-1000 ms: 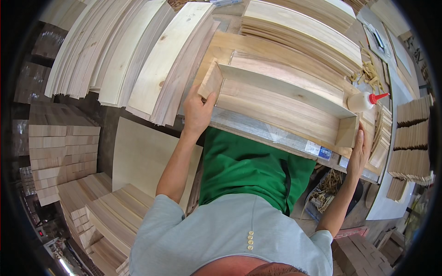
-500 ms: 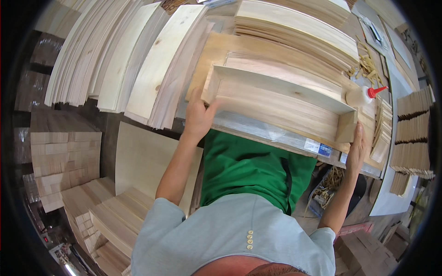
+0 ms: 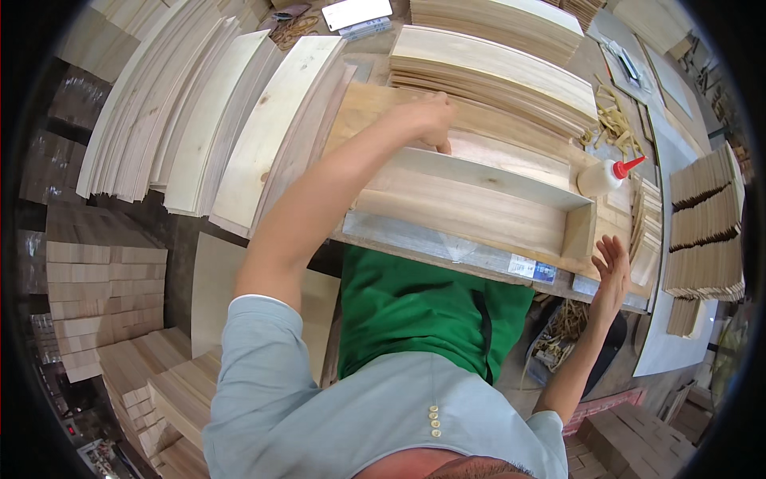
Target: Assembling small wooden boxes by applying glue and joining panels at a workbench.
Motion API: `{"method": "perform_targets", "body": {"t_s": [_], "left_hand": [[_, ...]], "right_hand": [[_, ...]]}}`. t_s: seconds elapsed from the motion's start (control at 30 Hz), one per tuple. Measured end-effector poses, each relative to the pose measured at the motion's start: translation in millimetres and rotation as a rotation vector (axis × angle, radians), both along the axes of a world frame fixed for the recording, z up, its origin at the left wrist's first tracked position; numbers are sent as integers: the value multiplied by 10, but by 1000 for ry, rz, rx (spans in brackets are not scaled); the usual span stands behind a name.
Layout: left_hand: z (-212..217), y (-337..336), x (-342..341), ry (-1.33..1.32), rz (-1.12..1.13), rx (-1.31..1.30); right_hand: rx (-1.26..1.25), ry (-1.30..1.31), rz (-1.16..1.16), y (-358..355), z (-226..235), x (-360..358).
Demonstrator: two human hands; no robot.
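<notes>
A long, shallow wooden box frame lies on the bench in front of me, its thin long wall standing on the far side. My left hand reaches across it, fingers curled downward at a thin pale wooden board lying flat just behind the box. Whether the fingers grip that board is hidden under the hand. Beside the box's right end, my right hand is open, fingers apart and holding nothing. A white glue bottle with a red nozzle lies tilted behind the box's right corner.
Stacked long boards rise behind the work board, and more stacks stand to the left. Short wooden strips lie at the right. Beyond are wood scraps and bundled pieces. A white phone-like slab lies far back.
Both hands have let go of the box ends. My left hand has gone up and right over the box to the board behind; my right hand has opened beside the end. The box stays on the bench.
</notes>
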State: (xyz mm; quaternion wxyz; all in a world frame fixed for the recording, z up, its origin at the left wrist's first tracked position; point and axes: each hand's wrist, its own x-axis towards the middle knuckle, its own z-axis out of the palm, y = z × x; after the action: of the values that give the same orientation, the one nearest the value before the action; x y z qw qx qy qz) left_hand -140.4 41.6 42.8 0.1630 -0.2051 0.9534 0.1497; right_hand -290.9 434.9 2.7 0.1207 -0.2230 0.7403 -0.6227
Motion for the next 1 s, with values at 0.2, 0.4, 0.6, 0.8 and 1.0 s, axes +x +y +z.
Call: {"method": "perform_targets", "body": {"t_s": [0.2, 0.4, 0.6, 0.8, 1.0], "left_hand": [[-248, 31, -216, -81, -51, -83], [-264, -124, -191, 6, -47, 71], [55, -261, -53, 189, -15, 238], [962, -166, 351, 769, 66, 12], [1339, 439, 826, 1110, 368, 785]], "right_hand": [[60, -18, -95, 320, -62, -53], [37, -27, -114, 424, -90, 19], [-17, -2, -128, 499, 52, 65], [-133, 150, -90, 395, 454, 207], [-230, 112, 412, -492, 818, 691]]}}
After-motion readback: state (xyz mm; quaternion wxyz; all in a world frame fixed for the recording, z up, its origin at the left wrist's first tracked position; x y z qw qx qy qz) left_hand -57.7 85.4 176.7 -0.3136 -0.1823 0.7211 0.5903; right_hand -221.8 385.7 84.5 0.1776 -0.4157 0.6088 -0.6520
